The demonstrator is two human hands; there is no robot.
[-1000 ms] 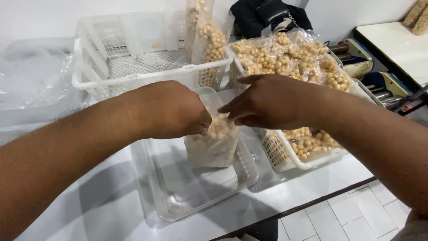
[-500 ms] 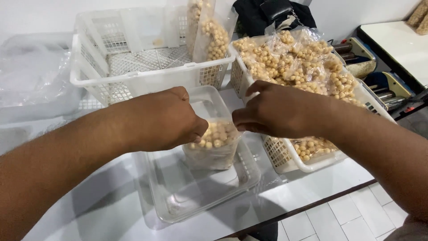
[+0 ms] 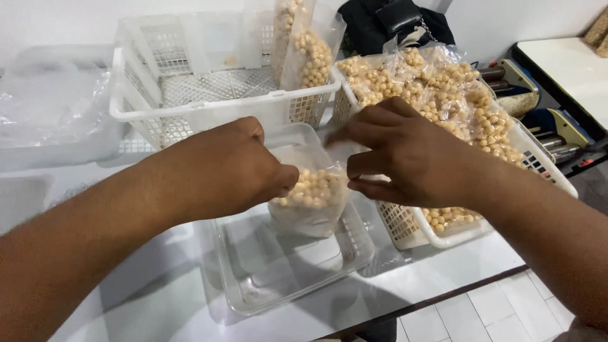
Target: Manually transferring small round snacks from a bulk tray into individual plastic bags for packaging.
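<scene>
Clear plastic bag of small round beige snack balls stands upright in the shallow transparent tray; left hand and right hand pinch its mouth, best kept level, opposing pulls even.

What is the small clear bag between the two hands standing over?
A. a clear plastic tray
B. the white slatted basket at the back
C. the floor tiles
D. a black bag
A: the bag of pale round snacks, pinched by both hands, sits over the clear plastic tray.
</scene>
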